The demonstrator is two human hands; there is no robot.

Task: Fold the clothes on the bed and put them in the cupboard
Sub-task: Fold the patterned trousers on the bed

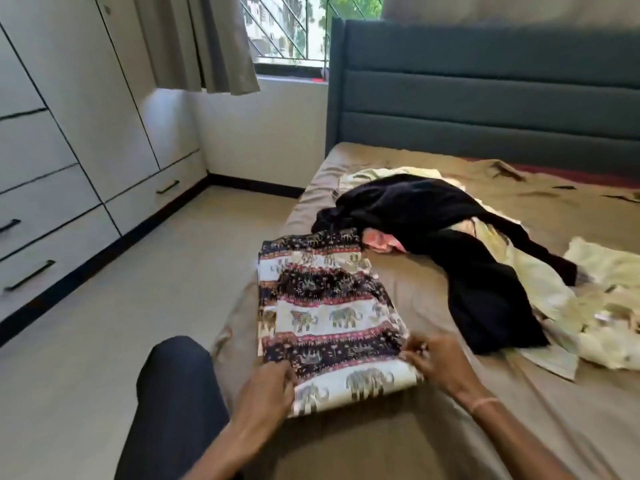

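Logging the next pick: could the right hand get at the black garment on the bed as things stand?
Probably yes, once it lets go: the right hand pinches the folded elephant-print cloth, and only bare tan bedsheet lies between it and the black garment.

Bare forearms, one wristband, dark trousers.
The left hand (266,386) and right hand (436,358) lead back to forearms bare along all that shows. A thin pale-pink band (485,405) circles the right wrist, over the bed (450,438). Just left of the bed shows a leg in plain dark navy trousers (176,393), smooth and unpatterned.
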